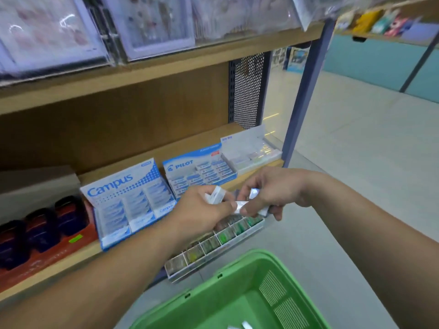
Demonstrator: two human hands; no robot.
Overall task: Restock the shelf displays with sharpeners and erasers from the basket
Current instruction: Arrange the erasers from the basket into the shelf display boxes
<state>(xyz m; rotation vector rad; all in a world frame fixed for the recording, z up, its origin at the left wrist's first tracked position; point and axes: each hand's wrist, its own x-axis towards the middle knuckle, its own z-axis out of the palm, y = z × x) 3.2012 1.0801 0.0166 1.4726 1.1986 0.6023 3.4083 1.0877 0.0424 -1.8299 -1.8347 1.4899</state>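
Erasers are what this job is about, and a few white ones (242, 326) lie at the bottom of the green basket (213, 290), closest to us. Above the basket, both hands meet in front of the shelf. The left hand (202, 210) grips a small white eraser pack (215, 194). The right hand (266, 193) pinches more shiny white packs (247, 205). It looks like the packs are being sorted before going in. Under the hands sits a long tray (213, 248) with green things inside. Farther back stand the Campus box (126, 203) and the Pilot box (199, 172). Next, each pack needs the right box.
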